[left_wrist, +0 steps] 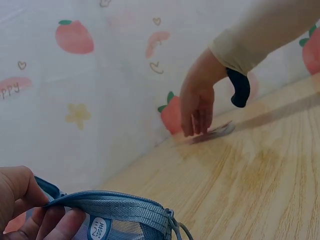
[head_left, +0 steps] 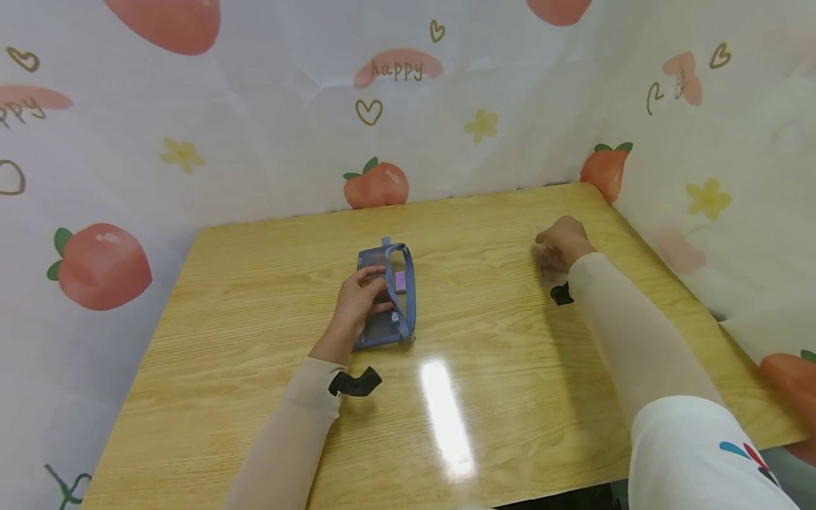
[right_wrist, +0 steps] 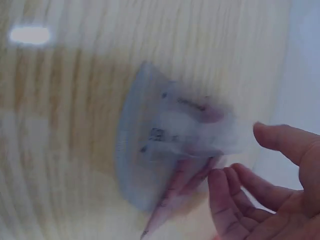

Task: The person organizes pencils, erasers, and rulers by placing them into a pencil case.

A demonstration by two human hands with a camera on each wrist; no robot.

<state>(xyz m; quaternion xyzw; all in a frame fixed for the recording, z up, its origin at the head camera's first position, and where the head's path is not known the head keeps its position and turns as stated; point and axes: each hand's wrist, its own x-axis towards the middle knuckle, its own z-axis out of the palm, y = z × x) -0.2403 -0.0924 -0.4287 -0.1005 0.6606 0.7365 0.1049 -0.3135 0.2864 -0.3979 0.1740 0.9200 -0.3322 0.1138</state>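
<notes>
A blue mesh zip pouch lies on the table with its zipped mouth gaping. My left hand pinches the pouch's edge between thumb and fingers and holds the mouth apart. A small purple block shows inside the opening. Far to the right, my right hand is at a clear plastic packet on the table. Blurred in the right wrist view, the packet shows a curved grey-blue edge and a pink, scale-marked piece. My right thumb and fingers stand apart at the packet's near end, fingertips close to it.
The wooden table meets a printed cloth at the back and right. A bright glare patch lies on the tabletop in front. Both wrists carry black straps.
</notes>
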